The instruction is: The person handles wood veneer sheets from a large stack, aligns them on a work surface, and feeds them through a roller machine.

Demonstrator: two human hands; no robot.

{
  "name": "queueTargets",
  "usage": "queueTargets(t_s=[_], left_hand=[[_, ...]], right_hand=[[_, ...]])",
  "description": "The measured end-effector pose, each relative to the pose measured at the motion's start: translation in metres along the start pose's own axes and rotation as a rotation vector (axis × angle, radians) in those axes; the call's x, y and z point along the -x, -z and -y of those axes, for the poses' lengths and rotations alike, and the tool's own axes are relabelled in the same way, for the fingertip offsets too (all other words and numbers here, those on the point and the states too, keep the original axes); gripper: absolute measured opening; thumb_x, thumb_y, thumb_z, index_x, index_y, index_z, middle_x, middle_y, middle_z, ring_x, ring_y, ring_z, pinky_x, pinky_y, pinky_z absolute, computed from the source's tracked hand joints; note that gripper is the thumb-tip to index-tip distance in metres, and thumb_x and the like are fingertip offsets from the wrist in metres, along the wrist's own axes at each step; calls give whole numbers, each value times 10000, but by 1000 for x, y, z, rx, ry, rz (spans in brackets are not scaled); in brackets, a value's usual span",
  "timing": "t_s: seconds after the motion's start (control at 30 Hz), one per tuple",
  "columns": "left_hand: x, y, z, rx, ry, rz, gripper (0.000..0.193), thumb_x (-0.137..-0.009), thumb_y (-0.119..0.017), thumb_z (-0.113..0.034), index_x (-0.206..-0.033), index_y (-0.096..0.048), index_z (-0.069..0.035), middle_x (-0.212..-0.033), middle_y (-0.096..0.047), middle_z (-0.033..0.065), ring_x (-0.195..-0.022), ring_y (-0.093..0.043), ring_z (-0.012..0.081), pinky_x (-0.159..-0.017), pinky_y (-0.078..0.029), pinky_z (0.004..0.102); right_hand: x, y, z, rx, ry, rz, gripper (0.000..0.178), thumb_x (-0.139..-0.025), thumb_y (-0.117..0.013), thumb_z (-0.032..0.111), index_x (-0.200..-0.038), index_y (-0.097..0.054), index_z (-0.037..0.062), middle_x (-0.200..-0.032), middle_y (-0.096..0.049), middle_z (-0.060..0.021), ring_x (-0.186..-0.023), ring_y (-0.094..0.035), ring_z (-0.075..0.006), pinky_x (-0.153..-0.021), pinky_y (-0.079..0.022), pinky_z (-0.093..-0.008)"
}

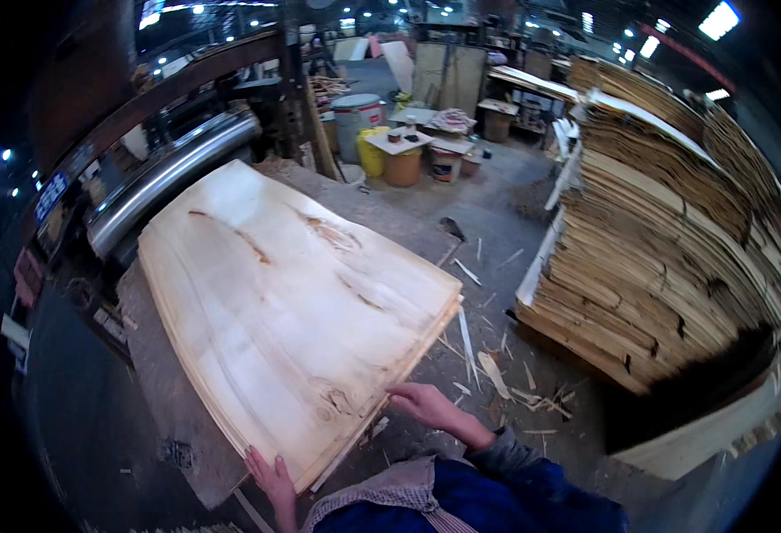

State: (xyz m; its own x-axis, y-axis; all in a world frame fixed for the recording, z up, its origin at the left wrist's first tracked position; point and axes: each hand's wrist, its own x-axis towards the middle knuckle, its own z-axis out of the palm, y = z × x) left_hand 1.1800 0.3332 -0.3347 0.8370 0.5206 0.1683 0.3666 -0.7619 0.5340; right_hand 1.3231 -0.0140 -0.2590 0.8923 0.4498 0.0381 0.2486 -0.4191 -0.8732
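Observation:
A stack of pale wood veneer sheets (pixel 266 284) with brown knots and streaks lies on a worn table (pixel 182 409) in front of me. At the stack's near left corner, my left hand (pixel 272 482) rests with its fingers stretched out and thumb apart, touching the top sheet and edge. Farther right, my right hand (pixel 428 407) has its fingers bent at the near edge of the sheets, seemingly pinching it; the fingers' undersides are hidden. The sheets' edges sit slightly uneven along the right side.
A shiny metal roller (pixel 173 182) spans a machine beyond the stack's far left end. Tall piles of veneer (pixel 657 258) stand on the right. Wood scraps (pixel 497 377) litter the floor between. Farther back are a grey drum (pixel 356 124), a yellow container (pixel 371 153) and several buckets.

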Motion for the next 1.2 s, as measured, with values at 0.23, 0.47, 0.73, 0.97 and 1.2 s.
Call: queueTargets(t_s=[0.23, 0.47, 0.73, 0.97, 1.2], left_hand=[[0, 19, -15, -90, 3, 45, 604, -884, -491, -262, -1397, -255, -47, -1447, -194, 224, -1338, -169, 369, -1076, -169, 469], [-1, 7, -44, -319, -90, 220, 581, -894, -458, -310, -1411, -265, -127, -1477, -133, 189, -1352, -127, 380, -1051, -147, 537], [2, 14, -40, -225, -232, 149, 584, -831, -565, -208, -1362, -353, -88, -1450, -213, 189, -1325, -195, 389, -1049, -186, 507], [41, 30, -37, -107, -104, -23, 502, -797, -602, -206, -1270, -478, -95, -1394, -318, 182, -1282, -290, 376, -1006, -288, 485], [149, 67, -24, -165, 571, -41, 529, -857, -550, -279, -1331, -390, -108, -1463, -157, 175, -1341, -171, 374, -1045, -235, 526]], right_hand=[[77, -16, -59, 224, -164, 250, 380, -882, -487, 259, -1173, -522, 17, -1062, -595, -193, -969, -571, -351, -817, -465, -402], [125, -34, -76, 126, -140, 312, 271, -869, -492, 270, -943, -605, 35, -927, -607, -201, -842, -579, -382, -728, -457, -439], [130, -17, -70, 186, -266, 234, 310, -885, -484, 296, -840, -631, 28, -773, -614, -196, -739, -587, -391, -655, -463, -432], [76, -20, -61, 125, -215, 384, 340, -912, -478, 293, -831, -636, 3, -721, -651, -151, -706, -645, -295, -634, -487, -373], [8, -62, -83, 282, -63, 862, 207, -828, -620, 207, -823, -612, 1, -691, -630, -108, -635, -583, -187, -588, -452, -329]])
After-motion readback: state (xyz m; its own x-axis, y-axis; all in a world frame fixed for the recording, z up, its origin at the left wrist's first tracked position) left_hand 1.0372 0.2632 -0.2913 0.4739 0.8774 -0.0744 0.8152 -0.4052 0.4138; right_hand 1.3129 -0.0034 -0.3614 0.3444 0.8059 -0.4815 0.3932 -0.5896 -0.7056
